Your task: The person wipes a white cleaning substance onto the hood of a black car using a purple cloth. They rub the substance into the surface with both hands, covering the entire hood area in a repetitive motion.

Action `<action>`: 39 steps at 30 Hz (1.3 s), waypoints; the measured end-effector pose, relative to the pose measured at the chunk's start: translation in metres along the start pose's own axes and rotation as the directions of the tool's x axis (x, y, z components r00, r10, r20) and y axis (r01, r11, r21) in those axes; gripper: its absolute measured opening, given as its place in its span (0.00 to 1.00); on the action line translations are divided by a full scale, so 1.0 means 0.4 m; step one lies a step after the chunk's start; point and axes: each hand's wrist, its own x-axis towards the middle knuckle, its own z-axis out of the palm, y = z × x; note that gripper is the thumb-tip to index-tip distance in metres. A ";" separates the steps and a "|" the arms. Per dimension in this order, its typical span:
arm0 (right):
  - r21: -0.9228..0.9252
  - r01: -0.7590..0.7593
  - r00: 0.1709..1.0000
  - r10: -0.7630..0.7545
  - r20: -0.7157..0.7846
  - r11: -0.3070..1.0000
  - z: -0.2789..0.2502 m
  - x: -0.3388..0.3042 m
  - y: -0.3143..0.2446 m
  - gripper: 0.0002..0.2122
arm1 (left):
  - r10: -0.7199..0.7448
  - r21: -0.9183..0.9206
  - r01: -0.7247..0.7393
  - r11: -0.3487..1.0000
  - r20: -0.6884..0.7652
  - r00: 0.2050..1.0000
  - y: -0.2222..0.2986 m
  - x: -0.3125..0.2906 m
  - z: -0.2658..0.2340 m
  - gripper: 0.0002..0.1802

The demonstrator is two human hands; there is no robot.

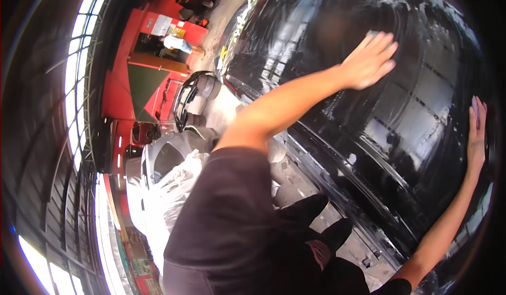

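Red walls and a long run of bright windows stand well off to the left of both sets of fingers, and over there, near an opening, I can make out another person in a pale top. Directly beneath the near fingers lies the black car panel, shiny and smeared with whitish streaks. On it rests the left hand, fingers stretched out and slightly parted; a greyish piece shows just beside the fingertips — whether they hold it, I cannot tell. Lower and to the right of those fingers, the right hand lies against the panel's far side, its fingers long and nearly straight, nothing visible in them. Well left of the left fingers, yellow tape marks the panel's edge — and below it, farther from them, whitish sheeting lies crumpled.
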 end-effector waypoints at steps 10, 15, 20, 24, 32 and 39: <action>-0.145 -0.138 0.985 0.121 -0.122 0.980 -0.074 0.043 -0.230 0.20 | -0.003 0.049 0.000 0.999 0.046 0.999 -0.203 0.128 0.010 0.37; -0.089 -0.147 0.986 0.138 -0.093 0.985 -0.085 0.030 -0.230 0.20 | -0.040 0.065 0.044 0.997 -0.059 0.997 -0.235 0.261 0.052 0.38; -0.129 -0.180 0.980 0.166 -0.111 0.975 -0.083 0.025 -0.240 0.20 | 0.025 -0.007 -0.025 1.000 0.165 0.986 0.037 -0.354 -0.002 0.39; -0.150 -0.232 0.972 0.222 -0.080 0.961 -0.095 0.029 -0.263 0.19 | 0.061 0.013 -0.064 0.998 0.173 0.983 -0.152 -0.217 0.024 0.38; -0.083 -0.190 0.979 0.182 -0.096 0.978 -0.092 0.032 -0.243 0.20 | -0.090 0.046 0.092 0.995 -0.038 0.995 -0.347 0.256 0.044 0.37; -0.142 -0.249 0.967 0.237 -0.096 0.958 -0.099 0.036 -0.249 0.20 | 0.039 -0.027 -0.033 0.999 0.270 0.962 -0.067 -0.356 -0.026 0.41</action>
